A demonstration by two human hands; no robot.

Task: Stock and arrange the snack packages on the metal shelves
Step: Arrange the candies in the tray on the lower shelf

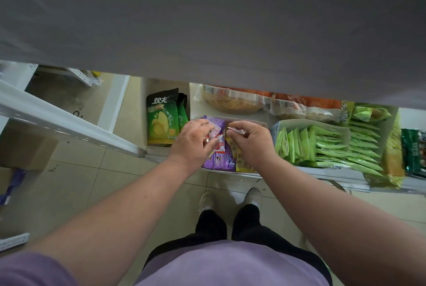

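While both hands reach into white tray [258, 122] on lower metal shelf [334, 174], left hand [192, 141] curls fingers over purple snack packets [219, 161], gripping small red-white packet [217, 145]. Right hand [250, 140] pinches another small packet [236, 131] between thumb and fingertips, just above tray. Left of tray: green chip bags [162, 119] standing upright. Right of tray: box of light-green packets [306, 145], touching it. Behind tray: clear bags of orange snacks [232, 101]. Upper shelf [207, 20] overhangs tray.
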